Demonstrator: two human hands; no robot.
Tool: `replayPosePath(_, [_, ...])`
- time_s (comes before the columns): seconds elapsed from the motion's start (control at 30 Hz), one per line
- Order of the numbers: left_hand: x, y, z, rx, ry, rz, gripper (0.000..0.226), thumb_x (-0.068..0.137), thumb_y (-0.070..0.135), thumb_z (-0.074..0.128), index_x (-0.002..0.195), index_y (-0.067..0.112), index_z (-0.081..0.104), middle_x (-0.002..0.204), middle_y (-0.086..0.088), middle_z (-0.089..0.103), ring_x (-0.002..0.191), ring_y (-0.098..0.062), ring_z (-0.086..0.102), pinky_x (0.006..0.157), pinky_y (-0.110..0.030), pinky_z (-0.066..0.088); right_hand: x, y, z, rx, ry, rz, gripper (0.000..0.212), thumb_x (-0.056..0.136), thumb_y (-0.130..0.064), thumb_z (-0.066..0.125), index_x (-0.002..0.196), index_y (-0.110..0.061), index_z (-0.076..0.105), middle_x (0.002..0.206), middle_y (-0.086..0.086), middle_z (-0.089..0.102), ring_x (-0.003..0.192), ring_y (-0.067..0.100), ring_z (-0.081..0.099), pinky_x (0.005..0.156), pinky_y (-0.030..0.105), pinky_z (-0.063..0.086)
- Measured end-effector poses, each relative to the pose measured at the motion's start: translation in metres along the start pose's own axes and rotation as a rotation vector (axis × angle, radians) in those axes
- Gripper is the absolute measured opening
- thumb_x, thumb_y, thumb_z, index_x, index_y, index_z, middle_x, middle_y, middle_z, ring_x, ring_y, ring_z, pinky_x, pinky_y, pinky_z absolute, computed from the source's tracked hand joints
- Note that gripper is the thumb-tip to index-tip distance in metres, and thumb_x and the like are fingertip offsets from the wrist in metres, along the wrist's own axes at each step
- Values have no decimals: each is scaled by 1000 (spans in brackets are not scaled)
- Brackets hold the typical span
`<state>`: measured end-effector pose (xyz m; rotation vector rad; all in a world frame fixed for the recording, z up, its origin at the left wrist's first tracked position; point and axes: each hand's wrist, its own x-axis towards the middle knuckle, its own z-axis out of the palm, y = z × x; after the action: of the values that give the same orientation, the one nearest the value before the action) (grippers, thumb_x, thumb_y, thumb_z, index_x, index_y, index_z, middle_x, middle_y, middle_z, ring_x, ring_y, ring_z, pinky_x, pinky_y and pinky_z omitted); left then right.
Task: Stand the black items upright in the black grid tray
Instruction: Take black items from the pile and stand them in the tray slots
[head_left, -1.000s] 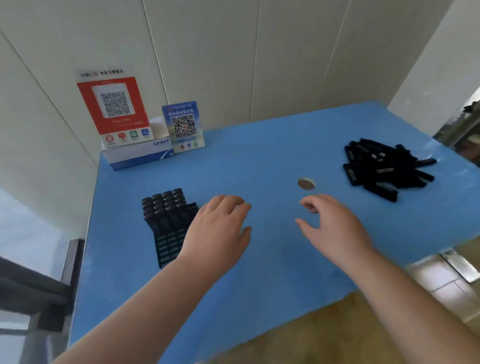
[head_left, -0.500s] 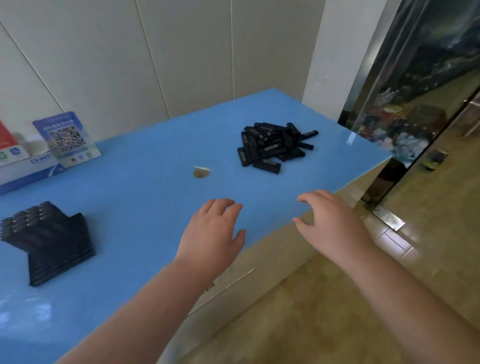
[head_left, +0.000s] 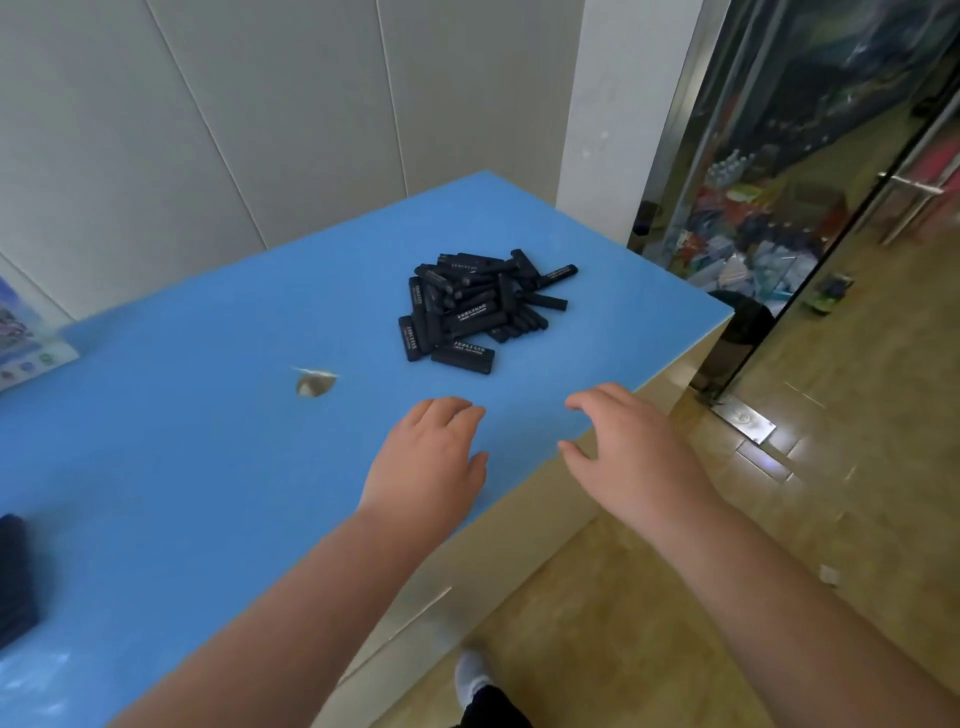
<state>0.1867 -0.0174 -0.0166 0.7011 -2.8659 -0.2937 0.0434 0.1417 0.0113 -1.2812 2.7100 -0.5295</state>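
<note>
Head view: grid tray (head_left: 15, 577) barely visible, contents unclear.

Brightness: the scene is well lit by soft daylight.
Light source: most light is seen coming from 3 o'clock, through the glass door (head_left: 810, 218).
Glare: a pale shine is seen on the blue table (head_left: 218, 467) at 8 o'clock, and bright spots on the floor tiles (head_left: 769, 447) at 3 o'clock.
Shadows: only faint, soft shadows are cast under the pile of black items (head_left: 478, 306).
Blur: things at 9 o'clock are smeared, and the round hole (head_left: 313, 383) is streaked.
Distortion: straight wall lines are bent near the edges.
</note>
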Motion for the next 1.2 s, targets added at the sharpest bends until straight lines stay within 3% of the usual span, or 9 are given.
replayPosePath(0.23, [86, -25, 20, 38, -16, 9, 56, 93, 8, 52, 147, 15, 41, 148, 1, 42, 135, -23, 38, 112, -30, 30, 69, 11, -5, -60, -34, -14, 42, 96, -38, 60, 135, -25, 53, 133, -12, 54, 120, 13, 52, 95, 27, 45])
replayPosePath(0.37, [114, -40, 29, 103, -65, 59, 60, 82, 0, 58, 140, 14, 49, 141, -1, 48, 128, -27, 45, 107, -34, 37, 101, 10, -3, -42, -28, -22, 41, 96, -38, 59, 135, -25, 53, 132, -13, 53, 120, 12, 51, 95, 27, 45])
replayPosePath(0.47, [128, -48, 38, 101, -75, 62, 49, 81, 3, 64, 127, 20, 61, 128, 3, 55, 116, -25, 52, 101, -35, 44, 116, 12, 0, -31, -57, -21, 41, 97, -39, 59, 135, -27, 53, 132, -14, 52, 120, 12, 51, 94, 28, 47])
replayPosePath(0.57, [139, -46, 39, 73, -77, 45, 26, 92, 22, 61, 118, 22, 64, 120, 2, 52, 109, -25, 50, 98, -36, 45, 129, 18, 3, -28, -91, -44, 40, 97, -40, 58, 134, -28, 53, 132, -15, 51, 119, 11, 52, 92, 28, 49])
replayPosePath(0.67, [149, -40, 40, 115, -93, 101, 29, 99, 37, 49, 121, 24, 61, 118, 3, 53, 110, -23, 49, 100, -34, 40, 145, 25, 5, -15, -107, -72, 39, 97, -39, 58, 133, -28, 54, 131, -15, 52, 119, 11, 51, 91, 27, 48])
replayPosePath(0.87, [147, -30, 36, 192, -182, 138, 31, 83, 17, 64, 114, 23, 64, 104, 3, 59, 98, -23, 57, 89, -33, 49, 173, 33, 14, 22, -149, -155, 34, 94, -37, 60, 127, -27, 58, 124, -13, 55, 116, 14, 54, 90, 33, 51])
replayPosePath(0.97, [147, -28, 27, 37, -178, -21, 36, 90, 21, 51, 126, 24, 56, 115, 4, 56, 110, -21, 53, 93, -33, 46, 185, 30, 19, 33, -173, -218, 34, 94, -37, 61, 126, -27, 60, 123, -14, 55, 115, 13, 55, 89, 32, 51])
replayPosePath(1.07, [145, -25, 17, -306, 16, -321, 49, 89, 20, 55, 135, 32, 43, 113, 8, 56, 96, -18, 59, 81, -32, 49, 197, 26, 23, 48, -214, -293, 36, 94, -36, 61, 129, -25, 61, 122, -12, 57, 115, 13, 56, 90, 35, 52])
replayPosePath(1.2, [144, -25, 8, -574, 105, -559, 37, 89, 19, 66, 121, 32, 54, 101, 11, 62, 83, 3, 60, 70, -6, 42, 215, 15, 30, 56, -240, -390, 32, 95, -33, 61, 125, -22, 64, 116, -9, 59, 107, 15, 58, 87, 34, 53])
